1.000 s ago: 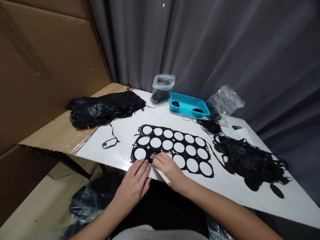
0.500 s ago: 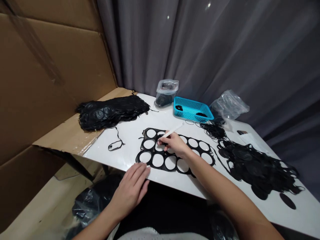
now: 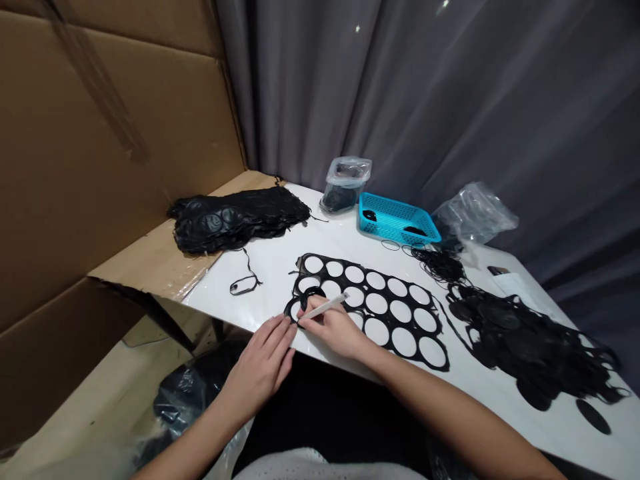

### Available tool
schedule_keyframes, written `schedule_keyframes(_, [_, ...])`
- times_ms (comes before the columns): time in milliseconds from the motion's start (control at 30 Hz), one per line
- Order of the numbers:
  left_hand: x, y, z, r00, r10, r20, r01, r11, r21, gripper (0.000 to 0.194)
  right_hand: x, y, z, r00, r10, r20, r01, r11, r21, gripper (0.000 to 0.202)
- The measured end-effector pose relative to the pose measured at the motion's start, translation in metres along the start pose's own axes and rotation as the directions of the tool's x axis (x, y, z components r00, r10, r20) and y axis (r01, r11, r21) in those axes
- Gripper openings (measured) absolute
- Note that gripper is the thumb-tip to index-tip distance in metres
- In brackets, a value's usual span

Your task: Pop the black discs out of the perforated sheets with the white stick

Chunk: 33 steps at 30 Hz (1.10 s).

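Observation:
A thin black sheet (image 3: 367,313) with rows of round holes lies flat on the white table. My right hand (image 3: 333,327) is over the sheet's near left part, fingers closed round a white pen-like stick (image 3: 327,306) that points up and to the right. Beside those fingertips a black ring-like piece (image 3: 313,292) stands out from the sheet. My left hand (image 3: 265,357) rests palm down at the table's front edge, fingers stretched out, its fingertips at the sheet's near left corner. A small black loop (image 3: 243,285) lies left of the sheet.
A stack of black sheets (image 3: 240,219) is at the back left, by a cardboard box (image 3: 115,113). A bagged tub (image 3: 346,185), a blue basket (image 3: 399,219) and a clear plastic bag (image 3: 475,213) stand behind. Black scraps (image 3: 525,340) are heaped at the right.
My right hand has moved toward me and left, from the sheet's middle row to its near left corner beside my left hand. The view has shifted slightly.

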<state>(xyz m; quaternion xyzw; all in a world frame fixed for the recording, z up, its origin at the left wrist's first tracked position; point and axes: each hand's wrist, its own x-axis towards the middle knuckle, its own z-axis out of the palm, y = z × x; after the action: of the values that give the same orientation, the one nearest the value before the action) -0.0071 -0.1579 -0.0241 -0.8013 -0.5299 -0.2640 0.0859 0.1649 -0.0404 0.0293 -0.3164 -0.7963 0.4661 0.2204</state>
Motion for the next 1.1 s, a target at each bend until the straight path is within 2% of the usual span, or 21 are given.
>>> schedule_keyframes(200, [-0.001, 0.000, 0.001, 1.000, -0.003, 0.002, 0.003, 1.000, 0.001, 0.045, 0.001, 0.003, 0.003, 0.998, -0.063, -0.017, 0.061, 0.995, -0.080, 0.023])
schedule_keyframes(300, [-0.002, 0.000, 0.002, 1.000, -0.005, -0.003, 0.005, 1.000, 0.007, 0.044, -0.005, 0.002, 0.010, 0.990, -0.143, -0.016, 0.139, 0.977, -0.163, 0.019])
schedule_keyframes(400, [0.000, 0.000, 0.003, 1.000, -0.006, -0.023, 0.006, 1.000, 0.014, 0.041, -0.010, 0.000, 0.016, 0.960, -0.270, 0.075, 0.279, 0.895, -0.349, 0.012])
schedule_keyframes(467, [0.001, 0.001, 0.004, 0.999, -0.007, -0.043, 0.007, 1.000, 0.019, 0.038, -0.005, 0.002, 0.010, 0.938, -0.321, 0.129, 0.344, 0.826, -0.446, 0.012])
schedule_keyframes(500, [0.002, 0.001, 0.005, 0.999, -0.006, -0.052, 0.007, 1.000, 0.022, 0.036, 0.001, 0.003, 0.003, 0.939, -0.326, 0.107, 0.336, 0.812, -0.478, 0.013])
schedule_keyframes(533, [0.002, 0.001, 0.005, 0.998, -0.004, -0.060, 0.006, 1.000, 0.028, 0.034, 0.008, 0.006, -0.007, 0.948, -0.317, 0.033, 0.289, 0.813, -0.505, 0.013])
schedule_keyframes(567, [0.002, 0.001, 0.005, 0.998, -0.002, -0.066, 0.005, 0.999, 0.035, 0.033, 0.016, 0.009, -0.020, 0.952, -0.296, -0.082, 0.212, 0.827, -0.521, 0.013])
schedule_keyframes(633, [0.002, 0.000, 0.005, 0.997, 0.013, -0.078, -0.009, 0.999, 0.048, 0.032, 0.031, 0.015, -0.052, 0.907, -0.228, -0.354, 0.017, 0.859, -0.512, 0.016])
schedule_keyframes(700, [0.003, -0.003, 0.002, 0.995, 0.035, -0.090, -0.031, 0.998, 0.053, 0.031, 0.037, 0.017, -0.081, 0.875, -0.155, -0.459, -0.074, 0.893, -0.443, 0.019])
schedule_keyframes(767, [0.010, -0.008, -0.004, 0.996, 0.040, -0.077, -0.038, 0.999, 0.029, 0.027, 0.033, 0.014, -0.101, 0.894, -0.043, -0.446, -0.106, 0.947, -0.304, 0.023])
schedule_keyframes(833, [0.024, -0.012, -0.013, 0.999, 0.009, -0.048, -0.011, 0.999, -0.043, 0.020, 0.021, 0.005, -0.110, 0.932, 0.101, -0.348, -0.124, 0.991, -0.046, 0.026])
schedule_keyframes(867, [0.035, -0.013, -0.019, 0.999, -0.021, -0.038, 0.016, 0.994, -0.105, 0.019, 0.013, -0.001, -0.110, 0.947, 0.162, -0.278, -0.136, 0.985, 0.110, 0.028])
schedule_keyframes(933, [0.061, -0.011, -0.029, 0.993, -0.110, -0.036, 0.096, 0.957, -0.274, 0.022, -0.002, -0.015, -0.108, 0.965, 0.225, -0.137, -0.158, 0.909, 0.386, 0.032])
schedule_keyframes(1000, [0.090, -0.004, -0.038, 0.988, -0.152, 0.024, 0.146, 0.873, -0.465, 0.039, -0.016, -0.031, -0.105, 0.971, 0.232, -0.056, -0.166, 0.825, 0.540, 0.036])
schedule_keyframes(1100, [0.128, 0.011, -0.042, 0.995, -0.008, 0.100, 0.074, 0.734, -0.675, 0.074, -0.033, -0.053, -0.106, 0.977, 0.212, -0.034, -0.146, 0.771, 0.621, 0.038])
